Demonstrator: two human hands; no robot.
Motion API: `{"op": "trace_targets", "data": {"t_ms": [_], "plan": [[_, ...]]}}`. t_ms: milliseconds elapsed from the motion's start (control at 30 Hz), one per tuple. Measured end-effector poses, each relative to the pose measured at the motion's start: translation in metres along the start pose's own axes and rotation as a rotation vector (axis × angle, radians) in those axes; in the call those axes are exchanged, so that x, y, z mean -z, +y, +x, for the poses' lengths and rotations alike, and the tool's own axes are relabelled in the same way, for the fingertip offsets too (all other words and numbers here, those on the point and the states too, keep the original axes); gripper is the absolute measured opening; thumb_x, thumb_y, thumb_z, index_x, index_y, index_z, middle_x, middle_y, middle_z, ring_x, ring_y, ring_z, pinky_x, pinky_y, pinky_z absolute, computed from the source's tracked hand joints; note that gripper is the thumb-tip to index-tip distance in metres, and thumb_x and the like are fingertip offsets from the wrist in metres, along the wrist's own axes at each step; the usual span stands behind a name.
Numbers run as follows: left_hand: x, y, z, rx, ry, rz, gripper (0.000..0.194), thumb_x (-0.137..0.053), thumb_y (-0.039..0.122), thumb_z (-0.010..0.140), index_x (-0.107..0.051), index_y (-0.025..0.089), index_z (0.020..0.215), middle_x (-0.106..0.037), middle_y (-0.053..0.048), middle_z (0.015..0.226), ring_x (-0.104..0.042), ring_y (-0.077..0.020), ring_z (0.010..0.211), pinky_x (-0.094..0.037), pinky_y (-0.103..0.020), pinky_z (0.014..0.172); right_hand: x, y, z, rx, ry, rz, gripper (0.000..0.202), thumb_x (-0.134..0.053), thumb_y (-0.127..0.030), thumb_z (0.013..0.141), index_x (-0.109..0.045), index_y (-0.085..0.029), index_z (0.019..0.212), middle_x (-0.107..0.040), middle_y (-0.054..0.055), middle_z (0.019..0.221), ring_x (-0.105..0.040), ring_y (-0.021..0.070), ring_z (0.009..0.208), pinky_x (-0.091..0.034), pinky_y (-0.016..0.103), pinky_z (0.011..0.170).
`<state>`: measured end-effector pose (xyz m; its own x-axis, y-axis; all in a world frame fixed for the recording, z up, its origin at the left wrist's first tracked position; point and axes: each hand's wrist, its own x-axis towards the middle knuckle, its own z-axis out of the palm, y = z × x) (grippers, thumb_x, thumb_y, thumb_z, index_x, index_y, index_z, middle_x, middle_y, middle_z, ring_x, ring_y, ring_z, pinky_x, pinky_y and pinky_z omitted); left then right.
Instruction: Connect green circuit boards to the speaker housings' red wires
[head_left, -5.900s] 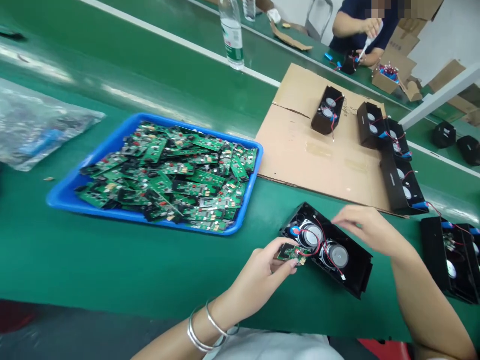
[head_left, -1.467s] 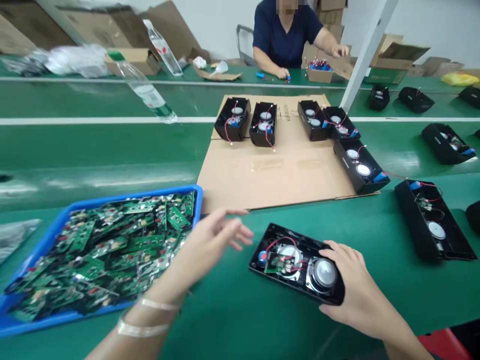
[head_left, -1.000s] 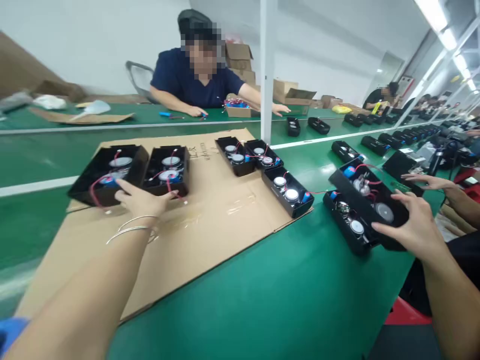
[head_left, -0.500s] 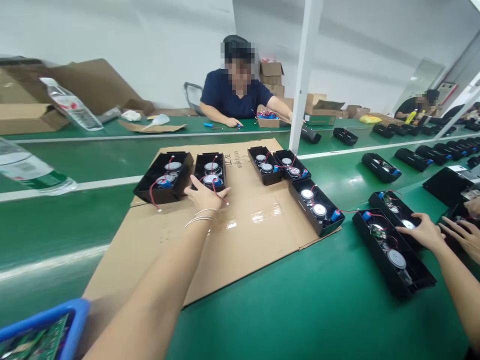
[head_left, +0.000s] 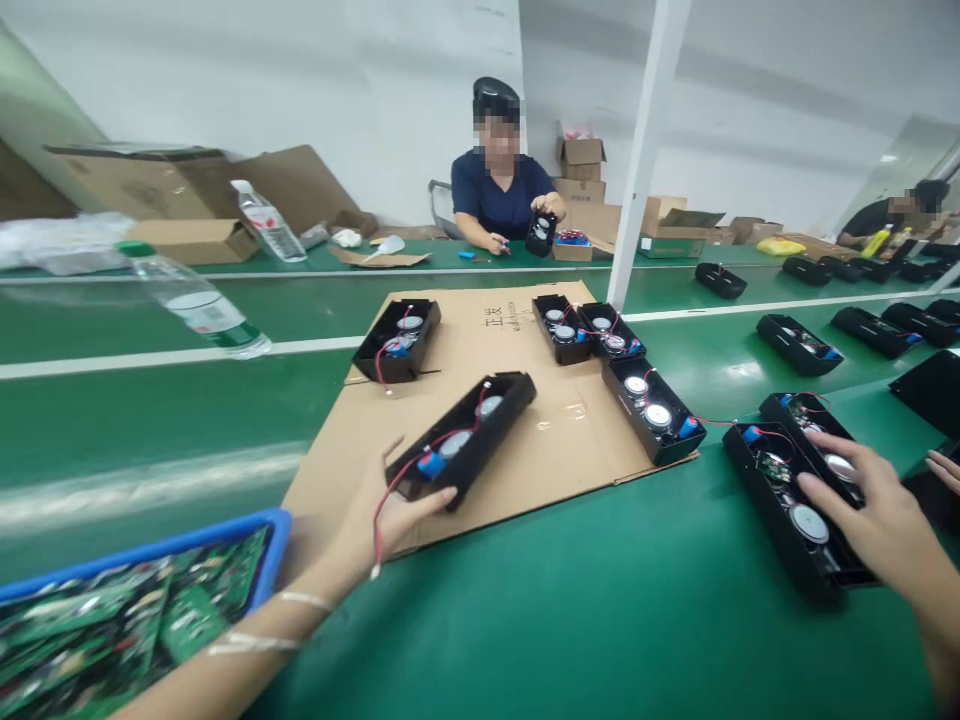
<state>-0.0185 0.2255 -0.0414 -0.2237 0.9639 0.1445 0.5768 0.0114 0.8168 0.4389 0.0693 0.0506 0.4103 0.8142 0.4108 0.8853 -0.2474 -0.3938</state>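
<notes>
My left hand (head_left: 397,505) grips the near end of a black speaker case (head_left: 491,440), which is tilted above the cardboard sheet (head_left: 360,470). Two round silver speakers, a blue battery and red wires show inside it. My right hand (head_left: 870,490) has its fingers spread over a black case with a circuit board (head_left: 784,510); thumb and fingers reach over its edge and the case behind it (head_left: 844,465). Another black case (head_left: 397,340) lies at the sheet's far left corner, and three more, one of them at the right edge (head_left: 652,410), lie on its right side.
A blue tray (head_left: 281,545) of green circuit boards stands at the lower left. Two plastic bottles (head_left: 206,310) lie beyond it. A white post (head_left: 645,150) rises behind the sheet. Across the bench a person (head_left: 491,195) holds a black case. Another person's hand shows at the right edge.
My left hand has lifted a case off the cardboard and brought it nearer and lower. My right hand has shifted onto the nearer case. The person opposite has picked up a case.
</notes>
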Motion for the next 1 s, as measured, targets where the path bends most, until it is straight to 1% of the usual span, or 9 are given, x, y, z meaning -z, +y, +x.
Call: {"op": "trace_targets", "data": {"t_ms": [100, 200, 367, 467, 600, 700, 800, 867, 1000], "plan": [[0.028, -0.018, -0.057, 0.037, -0.277, -0.194, 0.089, -0.073, 0.040, 0.056, -0.033, 0.023, 0.134, -0.057, -0.017, 0.121, -0.060, -0.0357, 0.109, -0.052, -0.052, 0.085, -0.004, -0.061, -0.034, 0.436, -0.141, 0.136, 0.037, -0.052, -0.045, 0.084, -0.053, -0.028, 0.117, -0.059, 0.008, 0.122, -0.058, 0.0272, 0.110, -0.051, 0.043, 0.089], [0.053, -0.024, -0.096, -0.109, -0.518, -0.260, 0.105, -0.075, 0.042, 0.052, -0.022, 0.025, 0.141, -0.042, -0.017, 0.137, -0.046, -0.0377, 0.124, -0.044, -0.053, 0.096, -0.012, -0.110, -0.062, 0.747, -0.233, 0.209, 0.032, -0.053, -0.033, 0.087, -0.053, -0.027, 0.118, -0.060, 0.006, 0.123, -0.054, 0.0240, 0.116, -0.053, 0.037, 0.087], [0.077, -0.011, -0.112, -0.499, -0.899, -0.231, 0.115, -0.080, 0.037, 0.050, -0.018, 0.024, 0.146, -0.040, -0.014, 0.135, -0.044, -0.0343, 0.124, -0.035, -0.049, 0.104, -0.045, -0.175, -0.109, 1.157, -0.320, 0.341, 0.034, -0.059, -0.021, 0.081, -0.057, -0.020, 0.115, -0.063, 0.009, 0.119, -0.055, 0.0248, 0.114, -0.053, 0.034, 0.086], [0.075, -0.013, -0.112, -0.666, -0.974, -0.211, 0.127, -0.083, 0.039, 0.048, -0.008, 0.021, 0.149, -0.037, -0.019, 0.137, -0.042, -0.0347, 0.126, -0.035, -0.045, 0.105, -0.075, -0.212, -0.145, 1.297, -0.313, 0.378, 0.037, -0.056, -0.017, 0.078, -0.057, -0.015, 0.116, -0.063, 0.012, 0.118, -0.056, 0.0281, 0.111, -0.053, 0.042, 0.088], [0.069, -0.032, -0.121, -0.653, -0.952, -0.127, 0.147, -0.088, 0.036, 0.040, 0.009, 0.009, 0.148, -0.036, -0.028, 0.141, -0.038, -0.0368, 0.131, -0.039, -0.041, 0.103, -0.111, -0.246, -0.186, 1.241, -0.248, 0.386, 0.036, -0.052, -0.012, 0.081, -0.056, -0.012, 0.117, -0.066, 0.013, 0.109, -0.059, 0.0287, 0.105, -0.048, 0.052, 0.092], [0.085, -0.039, -0.125, -0.581, -0.915, -0.041, 0.136, -0.087, 0.032, 0.044, -0.004, 0.008, 0.149, -0.036, -0.027, 0.145, -0.039, -0.0350, 0.132, -0.041, -0.037, 0.102, -0.122, -0.259, -0.201, 1.167, -0.283, 0.463, 0.025, -0.046, -0.008, 0.086, -0.061, -0.017, 0.105, -0.068, 0.005, 0.082, -0.062, 0.0200, 0.077, -0.050, 0.049, 0.091], [0.121, -0.039, -0.109, -0.431, -0.766, 0.099, 0.091, -0.078, 0.031, 0.065, -0.033, 0.021, 0.143, -0.055, -0.012, 0.135, -0.054, -0.0256, 0.120, -0.046, -0.032, 0.098, -0.119, -0.266, -0.202, 1.116, -0.395, 0.645, 0.022, -0.042, -0.008, 0.089, -0.060, -0.021, 0.088, -0.064, 0.000, 0.069, -0.058, 0.0143, 0.062, -0.052, 0.043, 0.088], [0.145, -0.041, -0.089, -0.249, -0.549, 0.253, 0.048, -0.054, 0.027, 0.087, -0.046, 0.019, 0.133, -0.062, -0.011, 0.124, -0.059, -0.0226, 0.113, -0.046, -0.036, 0.097, -0.112, -0.269, -0.198, 0.983, -0.501, 0.819, 0.017, -0.046, -0.012, 0.089, -0.059, -0.022, 0.085, -0.064, -0.001, 0.068, -0.060, 0.0138, 0.064, -0.055, 0.038, 0.083], [0.170, -0.053, -0.054, 0.103, -0.215, 0.582, 0.026, -0.048, 0.027, 0.093, -0.058, 0.012, 0.112, -0.063, -0.012, 0.112, -0.061, -0.0247, 0.103, -0.046, -0.049, 0.091, -0.093, -0.271, -0.183, 0.512, -0.671, 1.190, 0.012, -0.054, -0.020, 0.088, -0.063, -0.023, 0.082, -0.066, 0.002, 0.070, -0.065, 0.0162, 0.067, -0.058, 0.029, 0.063]]}}
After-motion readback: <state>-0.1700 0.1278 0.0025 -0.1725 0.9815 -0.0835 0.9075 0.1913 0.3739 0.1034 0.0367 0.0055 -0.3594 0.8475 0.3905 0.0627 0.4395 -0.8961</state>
